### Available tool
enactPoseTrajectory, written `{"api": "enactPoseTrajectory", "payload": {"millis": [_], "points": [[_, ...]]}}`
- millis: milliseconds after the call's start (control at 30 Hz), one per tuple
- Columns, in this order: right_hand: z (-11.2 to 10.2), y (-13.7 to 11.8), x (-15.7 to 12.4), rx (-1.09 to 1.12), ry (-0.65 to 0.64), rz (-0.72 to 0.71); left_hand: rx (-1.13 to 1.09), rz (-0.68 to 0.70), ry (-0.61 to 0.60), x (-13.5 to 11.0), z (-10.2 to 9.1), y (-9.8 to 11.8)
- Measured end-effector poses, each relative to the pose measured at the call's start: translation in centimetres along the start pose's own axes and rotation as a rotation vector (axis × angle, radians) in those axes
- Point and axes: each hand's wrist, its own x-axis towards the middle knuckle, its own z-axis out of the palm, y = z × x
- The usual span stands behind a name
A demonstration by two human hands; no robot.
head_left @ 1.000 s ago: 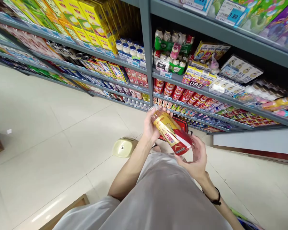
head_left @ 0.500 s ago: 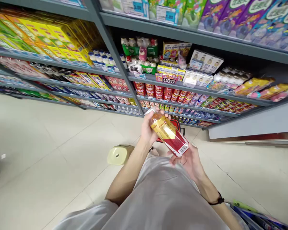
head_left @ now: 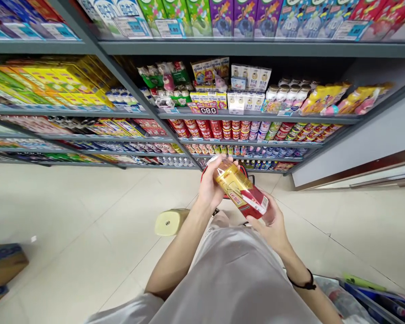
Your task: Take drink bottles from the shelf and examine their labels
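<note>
A drink bottle (head_left: 240,188) with a gold and red label lies slanted between my two hands, its white cap end up and to the left. My left hand (head_left: 210,183) is wrapped round the neck end, just below the cap. Around the base end curl the fingers and thumb of my right hand (head_left: 272,225), with a dark band on that wrist. The barcode side of the label faces up toward the right hand. Behind the bottle, a red basket (head_left: 202,173) on the floor is mostly hidden.
Shelves (head_left: 256,48) of cartons, cans and small bottles run across the front. A pale yellow-green stool (head_left: 168,223) stands on the floor left of my legs. Cardboard boxes (head_left: 6,265) sit at far left, and a blue crate (head_left: 367,299) with goods at lower right.
The bottle has been turned about its length, so another part of its label faces up. My right hand has shifted its hold at the base. The view has swung, levelling the shelves.
</note>
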Motion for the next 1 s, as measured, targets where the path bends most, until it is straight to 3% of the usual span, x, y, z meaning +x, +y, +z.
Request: {"api": "enactPoseTrajectory", "payload": {"millis": [133, 333, 400, 600, 700, 833, 1000], "points": [[-2.3, -0.6, -1.4, 0.3, -0.143, 0.209, 0.005, -0.008, -0.073, -1.4, 0.9, -2.0], [-4.0, -0.9, -3.3, 0.519, -0.317, 0.479, 0.029, -0.023, -0.112, -2.7, 2.3, -3.7], [-4.2, -0.7, -3.7, 0.519, -0.28, 0.433, 0.024, -0.035, -0.108, -2.8, 3.0, -4.1], [-5.2, 0.2, -4.2, 0.253, 0.01, 0.062, 0.032, -0.037, -0.033, -2.8, 4.3, -5.4], [-5.8, 0.1, -4.2, 0.208, 0.034, 0.056, 0.058, -0.038, -0.02, -3.1, 4.4, -5.8], [-6.4, -0.5, -4.1, 0.296, -0.131, 0.194, 0.062, -0.012, -0.059, -3.4, 4.3, -5.6], [-6.8, -0.8, -3.7, 0.409, -0.296, 0.53, 0.093, 0.035, -0.152, -3.4, 4.3, -4.8]]}}
